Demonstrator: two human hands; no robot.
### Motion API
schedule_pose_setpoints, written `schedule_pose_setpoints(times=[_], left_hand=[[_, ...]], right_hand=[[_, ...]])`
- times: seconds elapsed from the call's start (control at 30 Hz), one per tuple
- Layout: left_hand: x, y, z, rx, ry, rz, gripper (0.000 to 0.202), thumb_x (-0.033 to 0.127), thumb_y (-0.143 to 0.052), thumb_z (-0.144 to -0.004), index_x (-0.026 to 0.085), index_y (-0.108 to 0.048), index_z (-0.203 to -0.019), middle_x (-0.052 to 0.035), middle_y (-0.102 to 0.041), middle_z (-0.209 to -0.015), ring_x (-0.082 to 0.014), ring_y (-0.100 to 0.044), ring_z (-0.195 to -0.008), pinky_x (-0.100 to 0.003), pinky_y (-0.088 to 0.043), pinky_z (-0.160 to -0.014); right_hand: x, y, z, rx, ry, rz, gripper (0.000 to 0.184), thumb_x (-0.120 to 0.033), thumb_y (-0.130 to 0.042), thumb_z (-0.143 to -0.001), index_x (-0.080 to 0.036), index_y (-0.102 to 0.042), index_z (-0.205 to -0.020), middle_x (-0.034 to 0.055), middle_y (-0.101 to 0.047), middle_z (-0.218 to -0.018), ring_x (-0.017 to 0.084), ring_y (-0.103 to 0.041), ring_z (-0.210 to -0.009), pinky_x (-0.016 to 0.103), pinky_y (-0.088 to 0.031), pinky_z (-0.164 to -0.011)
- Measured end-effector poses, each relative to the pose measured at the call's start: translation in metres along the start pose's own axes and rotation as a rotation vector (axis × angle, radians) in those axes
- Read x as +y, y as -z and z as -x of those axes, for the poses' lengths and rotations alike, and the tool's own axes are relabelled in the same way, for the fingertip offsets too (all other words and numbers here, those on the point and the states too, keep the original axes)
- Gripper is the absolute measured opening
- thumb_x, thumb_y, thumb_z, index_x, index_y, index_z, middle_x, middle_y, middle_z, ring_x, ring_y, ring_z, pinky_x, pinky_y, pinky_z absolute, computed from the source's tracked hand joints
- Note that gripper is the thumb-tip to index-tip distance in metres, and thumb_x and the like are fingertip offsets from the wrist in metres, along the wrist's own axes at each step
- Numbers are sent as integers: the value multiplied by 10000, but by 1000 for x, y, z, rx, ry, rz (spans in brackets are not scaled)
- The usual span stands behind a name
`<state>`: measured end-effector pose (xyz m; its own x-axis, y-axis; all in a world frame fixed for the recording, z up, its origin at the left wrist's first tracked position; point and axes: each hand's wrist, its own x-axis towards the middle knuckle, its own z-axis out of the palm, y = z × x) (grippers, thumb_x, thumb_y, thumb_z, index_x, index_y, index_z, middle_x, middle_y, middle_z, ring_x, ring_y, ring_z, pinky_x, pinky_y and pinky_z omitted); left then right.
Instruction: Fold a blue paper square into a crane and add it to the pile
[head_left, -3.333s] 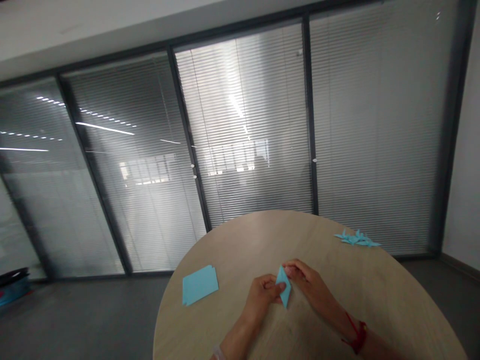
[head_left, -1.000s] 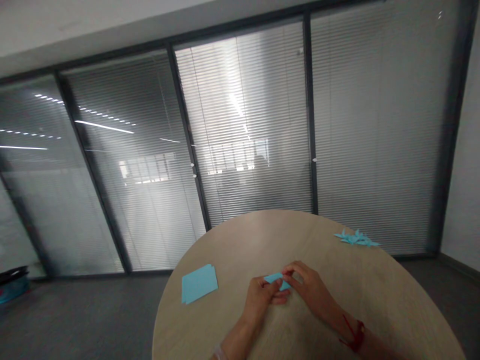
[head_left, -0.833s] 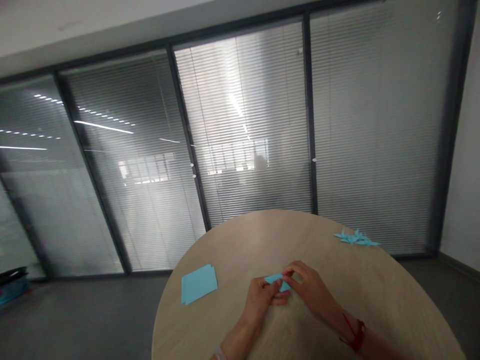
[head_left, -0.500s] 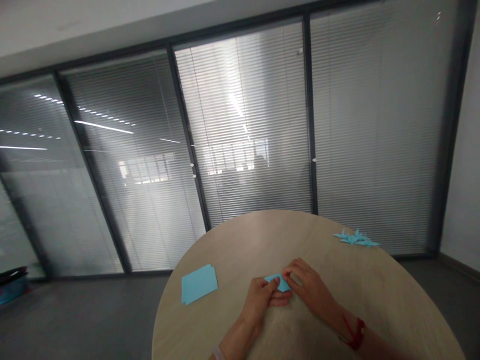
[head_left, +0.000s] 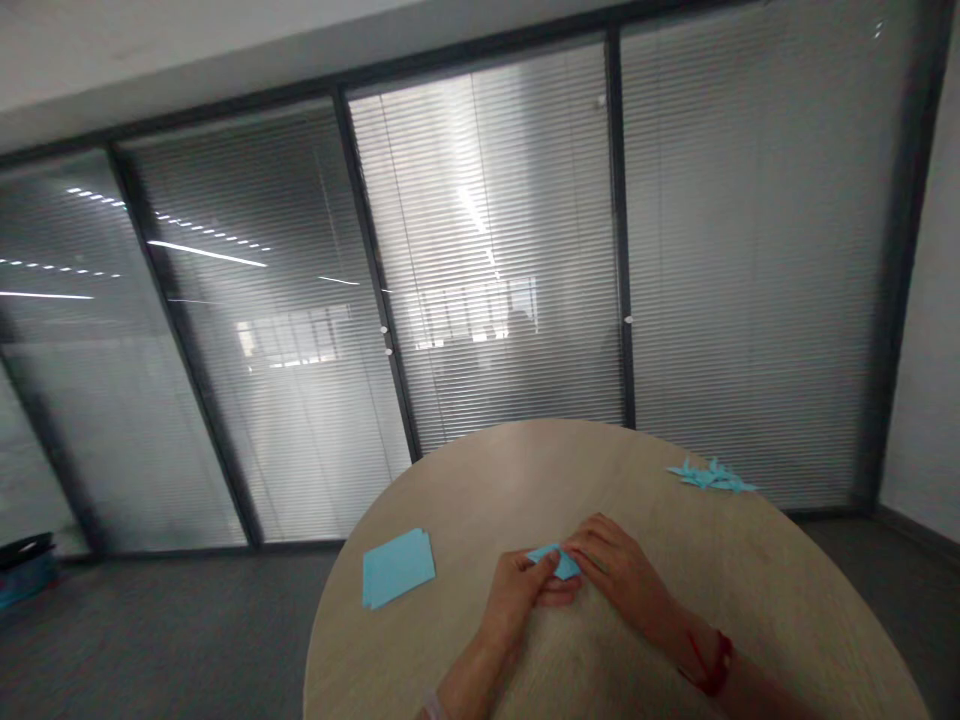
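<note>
A small folded piece of blue paper (head_left: 566, 567) is held between my two hands, just above the table. My left hand (head_left: 517, 590) grips it from the left, thumb on top and fingers underneath. At its right edge, my right hand (head_left: 615, 565) pinches the paper with thumb and fingertips, which hide that corner. A stack of blue paper sheets (head_left: 399, 568) lies flat to the left of my hands. Toward the far right edge sits a pile of folded blue paper pieces (head_left: 711, 476) with pointed tips.
The round wooden table (head_left: 540, 455) curves away in front of me. Behind it stands a glass partition with blinds (head_left: 495, 250) and dark frames. A dark and blue bin-like object (head_left: 26, 570) is on the floor at far left.
My right fingers have drawn closer together and slightly left, against the folded paper's right edge. My left hand keeps its hold, almost unmoved.
</note>
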<state>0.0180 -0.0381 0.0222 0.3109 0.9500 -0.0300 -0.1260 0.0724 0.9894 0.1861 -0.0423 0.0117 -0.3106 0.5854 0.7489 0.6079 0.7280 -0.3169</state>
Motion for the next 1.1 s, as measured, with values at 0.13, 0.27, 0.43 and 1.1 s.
schedule_pose_setpoints(times=[0.13, 0.27, 0.43, 1.1], left_hand=[[0, 1, -1, 3, -29, -25, 492, 524, -747, -598, 66, -742, -776, -119, -733, -732, -283, -695, -761, -350, -551, -706], [-2, 1, -2, 1, -34, 4, 496, 526, -747, -590, 63, -740, -767, -117, -726, -706, -277, -691, -726, -366, -547, -721], [-2, -1, 0, 8, -23, 56, 467, 498, -737, -613, 63, -734, -781, -117, -723, -705, -262, -689, -698, -351, -543, -706], [2, -3, 3, -13, -38, 73, 418, 450, -701, -676, 56, -735, -810, -158, -740, -814, -272, -702, -774, -312, -547, -685]], right_hand=[[0, -2, 1, 37, 19, 34, 254, -295, -414, -961, -199, -635, -883, 44, -624, -797, 187, -544, -784, 345, -461, -739], [-2, -2, 1, 46, 21, 66, 253, -297, -405, -962, -192, -616, -874, 48, -604, -792, 188, -538, -778, 347, -464, -728], [-3, 0, -2, 30, 112, 128, 287, -273, -364, -974, -191, -623, -880, 50, -604, -782, 184, -524, -749, 334, -468, -693], [-7, 11, -6, -22, 268, 165, 320, -254, -332, -981, -150, -631, -935, 65, -599, -791, 181, -503, -762, 305, -466, -669]])
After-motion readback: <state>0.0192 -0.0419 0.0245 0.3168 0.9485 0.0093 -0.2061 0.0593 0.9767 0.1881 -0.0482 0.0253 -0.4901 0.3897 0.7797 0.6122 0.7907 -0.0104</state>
